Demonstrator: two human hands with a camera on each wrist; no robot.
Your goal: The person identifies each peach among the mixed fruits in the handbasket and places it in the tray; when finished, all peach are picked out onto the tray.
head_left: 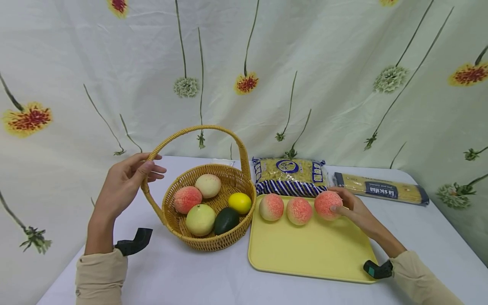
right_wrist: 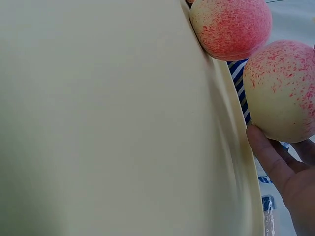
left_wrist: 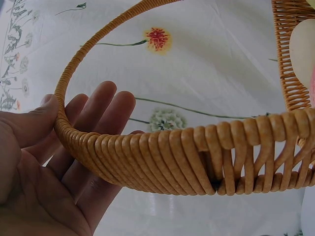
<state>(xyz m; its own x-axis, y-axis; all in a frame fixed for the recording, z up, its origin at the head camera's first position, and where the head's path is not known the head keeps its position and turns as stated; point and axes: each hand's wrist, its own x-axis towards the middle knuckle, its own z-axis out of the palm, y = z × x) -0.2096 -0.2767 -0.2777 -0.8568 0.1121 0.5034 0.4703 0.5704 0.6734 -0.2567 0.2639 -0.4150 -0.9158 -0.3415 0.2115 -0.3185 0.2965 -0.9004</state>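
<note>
On the left side of the table, my left hand (head_left: pixel 121 183) holds the handle (left_wrist: pixel 98 34) of a round wicker basket (head_left: pixel 213 243) between thumb and fingers. Inside the basket lie a red peach (head_left: pixel 187 200), a pale peach (head_left: pixel 208 186), a yellow-green round fruit (head_left: pixel 200 220), a yellow lemon (head_left: pixel 239 203) and a dark green avocado (head_left: pixel 226 221). My right hand (head_left: pixel 356 214) grips a pink peach (head_left: pixel 328 205) at the far edge of a yellow tray (head_left: pixel 305 254). Two more peaches, a left one (head_left: pixel 271 207) and a middle one (head_left: pixel 299 211), rest along that edge.
Behind the tray lies a bag of pasta (head_left: pixel 289 173) with blue stripes. Farther right is a flat pack of spaghetti (head_left: pixel 381 189). A flower-patterned cloth (head_left: pixel 328 84) hangs behind the white table (head_left: pixel 198 279).
</note>
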